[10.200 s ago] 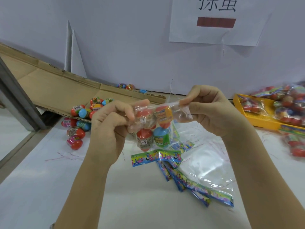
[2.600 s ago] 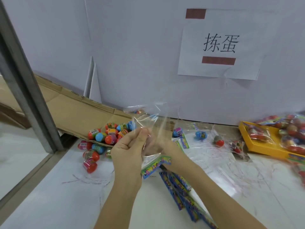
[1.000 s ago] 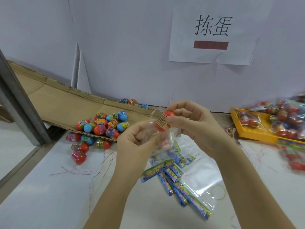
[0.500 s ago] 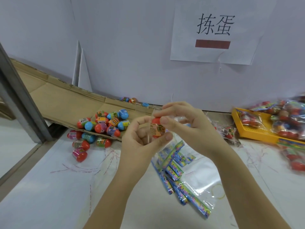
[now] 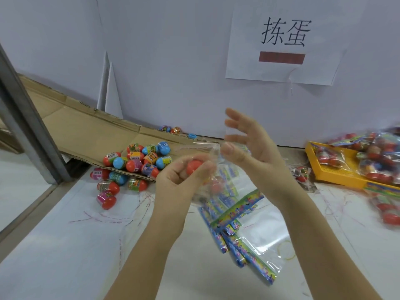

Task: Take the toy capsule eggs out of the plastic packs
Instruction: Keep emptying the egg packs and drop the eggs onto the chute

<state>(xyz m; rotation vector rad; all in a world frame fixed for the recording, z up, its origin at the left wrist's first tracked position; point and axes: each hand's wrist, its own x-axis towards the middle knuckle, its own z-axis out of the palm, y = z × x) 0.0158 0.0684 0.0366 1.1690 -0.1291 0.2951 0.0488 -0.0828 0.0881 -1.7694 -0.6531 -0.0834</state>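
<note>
My left hand (image 5: 179,180) curls around a red capsule egg (image 5: 194,166) in the middle of the view. A clear plastic pack (image 5: 207,182) hangs crumpled between my hands, with another red egg (image 5: 216,187) showing dimly inside it. My right hand (image 5: 249,146) is raised to the right of the egg; its thumb pinches the pack's upper edge while the other fingers spread upward. A heap of loose red and blue eggs (image 5: 138,163) lies to the left, on and in front of a flattened cardboard sheet (image 5: 86,131).
Several emptied packs with colourful headers (image 5: 240,226) lie on the white table under my arms. A yellow tray (image 5: 337,169) with full packs of eggs (image 5: 376,156) stands at the right. A grey metal post (image 5: 28,126) is at the left, a white wall behind.
The red egg has passed from my right fingers into my left hand. My right hand has opened its fingers and lifted away to the right, still pinching the pack.
</note>
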